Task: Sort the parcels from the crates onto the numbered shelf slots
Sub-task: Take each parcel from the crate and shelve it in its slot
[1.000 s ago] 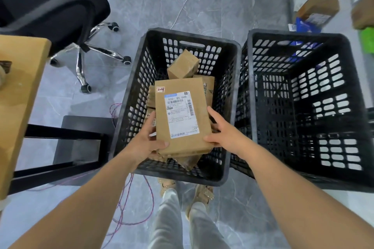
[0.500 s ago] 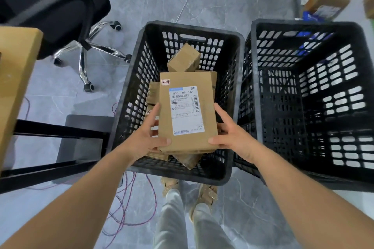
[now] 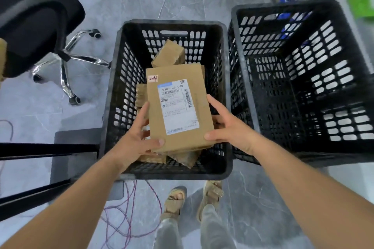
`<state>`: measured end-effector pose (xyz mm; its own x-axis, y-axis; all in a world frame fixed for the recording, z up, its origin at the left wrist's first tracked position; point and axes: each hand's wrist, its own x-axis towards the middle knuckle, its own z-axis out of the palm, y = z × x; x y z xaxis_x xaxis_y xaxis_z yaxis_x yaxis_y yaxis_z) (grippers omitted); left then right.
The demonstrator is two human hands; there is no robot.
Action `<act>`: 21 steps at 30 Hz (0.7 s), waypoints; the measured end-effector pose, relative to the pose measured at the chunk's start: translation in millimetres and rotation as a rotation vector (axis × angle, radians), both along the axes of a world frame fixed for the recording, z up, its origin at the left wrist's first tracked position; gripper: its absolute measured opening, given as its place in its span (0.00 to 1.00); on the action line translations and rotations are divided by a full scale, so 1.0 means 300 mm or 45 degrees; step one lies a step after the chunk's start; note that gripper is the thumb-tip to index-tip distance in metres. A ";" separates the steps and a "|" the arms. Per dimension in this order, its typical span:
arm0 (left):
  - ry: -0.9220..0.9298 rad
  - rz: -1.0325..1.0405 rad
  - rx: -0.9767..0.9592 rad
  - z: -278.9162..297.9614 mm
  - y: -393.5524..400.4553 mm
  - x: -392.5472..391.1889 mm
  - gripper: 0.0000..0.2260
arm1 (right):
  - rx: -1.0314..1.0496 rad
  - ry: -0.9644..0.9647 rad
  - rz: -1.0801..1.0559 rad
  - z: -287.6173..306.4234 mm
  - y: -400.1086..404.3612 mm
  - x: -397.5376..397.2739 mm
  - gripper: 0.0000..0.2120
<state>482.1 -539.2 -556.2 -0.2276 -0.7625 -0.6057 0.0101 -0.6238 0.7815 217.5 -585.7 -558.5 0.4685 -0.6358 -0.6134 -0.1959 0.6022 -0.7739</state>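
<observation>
now parcel raised slightly, left hand, right hand gripping

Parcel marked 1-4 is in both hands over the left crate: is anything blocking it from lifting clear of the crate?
Nothing visible. The parcel is gripped at its sides by the left hand and right hand, above the other parcels, with the crate open on top. The shelf slots are out of view.
</observation>
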 end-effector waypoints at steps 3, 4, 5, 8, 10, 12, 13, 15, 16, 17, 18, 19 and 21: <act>-0.045 -0.035 -0.125 0.055 0.010 0.014 0.49 | -0.114 0.021 -0.010 0.075 0.030 0.000 0.47; -0.055 -0.057 -0.170 0.086 0.008 0.017 0.49 | -0.157 0.041 -0.009 0.113 0.039 -0.002 0.47; -0.060 -0.077 -0.212 0.121 0.005 0.019 0.48 | -0.193 0.051 -0.020 0.155 0.046 -0.003 0.47; -0.085 -0.130 -0.356 0.249 -0.007 0.013 0.47 | -0.310 0.078 -0.069 0.304 0.077 -0.017 0.47; -0.106 -0.183 -0.480 0.346 -0.013 0.000 0.48 | -0.410 0.128 -0.108 0.409 0.110 -0.032 0.49; -0.103 -0.233 -0.604 0.447 -0.020 -0.016 0.49 | -0.517 0.189 -0.168 0.525 0.151 -0.054 0.50; -0.097 -0.266 -0.672 0.499 -0.024 -0.026 0.49 | -0.579 0.225 -0.199 0.588 0.173 -0.066 0.50; -0.072 -0.344 -0.808 0.607 -0.029 -0.056 0.48 | -0.695 0.299 -0.268 0.714 0.224 -0.090 0.51; -0.054 -0.376 -0.868 0.664 -0.030 -0.075 0.47 | -0.749 0.331 -0.307 0.777 0.254 -0.103 0.52; -0.031 -0.401 -0.922 0.721 -0.032 -0.096 0.46 | -0.799 0.362 -0.348 0.839 0.285 -0.116 0.53; -0.006 -0.427 -0.976 0.775 -0.034 -0.118 0.46 | -0.848 0.397 -0.392 0.897 0.318 -0.130 0.53; 0.013 -0.460 -1.034 0.826 -0.036 -0.140 0.45 | -0.893 0.434 -0.434 0.953 0.352 -0.146 0.53; 0.014 -0.543 -1.140 0.915 -0.038 -0.190 0.45 | -0.971 0.494 -0.521 1.055 0.424 -0.179 0.52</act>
